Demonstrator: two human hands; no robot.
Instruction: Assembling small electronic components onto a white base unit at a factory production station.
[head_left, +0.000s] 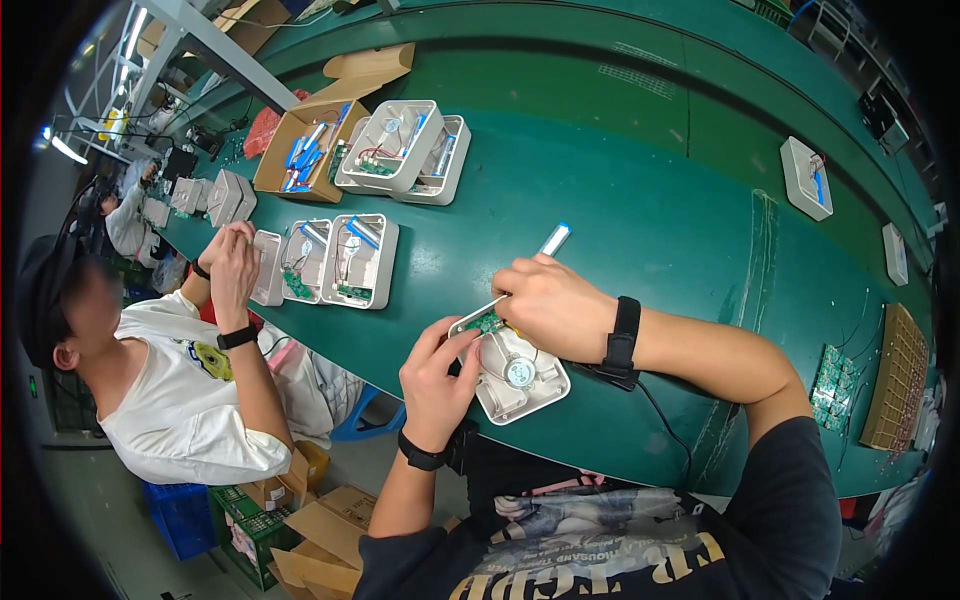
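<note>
A white plastic housing (546, 393) lies open side up on the table before me. Inside it are a round silver speaker (520, 372), thin wires and a green circuit board (486, 323). My left hand (437, 382) grips the housing's left wall, with its fingertips beside the board. Bent over the housing's far edge, my right hand (555, 308) has its fingers curled together; whatever they pinch is hidden beneath them. A blue and white battery pack (555, 238) sticks out just beyond my right knuckles.
At left, a co-worker (190, 380) handles another white housing (268, 268). Filled housings (362, 262) stand nearby, more are stacked (400, 150) behind, and a cardboard box (290, 135) holds batteries. To the right lie circuit boards (833, 385), a brown tray (893, 375) and another housing (806, 178).
</note>
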